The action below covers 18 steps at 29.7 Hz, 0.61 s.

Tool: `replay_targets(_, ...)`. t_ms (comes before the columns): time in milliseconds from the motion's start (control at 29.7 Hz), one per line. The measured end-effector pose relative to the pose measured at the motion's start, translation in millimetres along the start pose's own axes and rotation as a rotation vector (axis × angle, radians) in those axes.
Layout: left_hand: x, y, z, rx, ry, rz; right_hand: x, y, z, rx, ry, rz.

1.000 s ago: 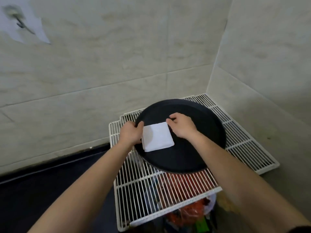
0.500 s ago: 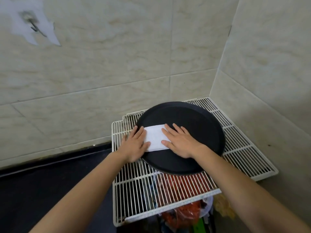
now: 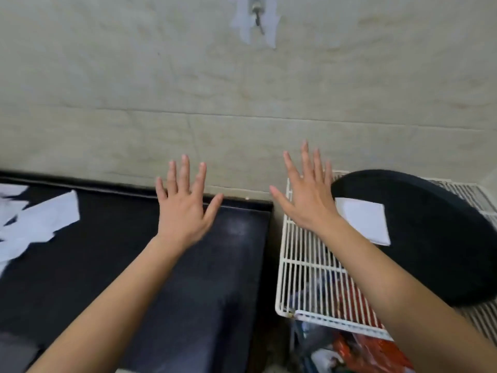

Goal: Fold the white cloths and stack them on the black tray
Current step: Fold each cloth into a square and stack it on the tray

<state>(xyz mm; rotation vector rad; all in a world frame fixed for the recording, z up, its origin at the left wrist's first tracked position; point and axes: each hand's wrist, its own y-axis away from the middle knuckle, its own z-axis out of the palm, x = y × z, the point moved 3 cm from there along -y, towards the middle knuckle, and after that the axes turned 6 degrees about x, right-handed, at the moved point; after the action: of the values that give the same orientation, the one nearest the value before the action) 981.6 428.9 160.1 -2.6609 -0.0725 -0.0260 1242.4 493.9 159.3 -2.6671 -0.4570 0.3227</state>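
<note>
The pale wall [image 3: 134, 90] fills the top of the view. Below it, the black table [image 3: 215, 265] takes up the left side. A white wire rack [image 3: 304, 278] stands just beside the table's right edge.

The round black tray [image 3: 430, 238] sits on the rack. More white cloths [image 3: 40, 222] lie in a loose heap at the left edge of the table. They are not folded yet.

A moment ago both hands were pressing flat on a cloth on the tray. Now they have come up and off it. The left hand [image 3: 185, 208] is over the back edge of the table. The right hand [image 3: 309, 200] is over the left edge of the rack. Both hands are empty, with fingers spread wide and straight, and they are apart from each other.

The folded cloth [image 3: 365, 219] lies flat near the left edge of the tray, with nothing touching it.

So I think one cloth is done. The view has also turned left, toward the heap. The next job is likely to reach across the table and pick up a new cloth to fold.
</note>
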Motion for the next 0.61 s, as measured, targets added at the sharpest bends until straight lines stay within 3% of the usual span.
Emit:
replay_targets(269, -224, 106, -88, 0.007, -0.274, -0.380, -257, -22, 33, -0.011, -0.074, -0.340)
replay_targets(437, -375, 206, -149, 0.006, -0.371, -0.521, -442, -2, 50, 0.018, -0.108, -0.469)
replay_targets(605, -501, 311, -200, -0.014, -0.457, -0.674, -624, 39, 74, -0.059, -0.173, -0.658)
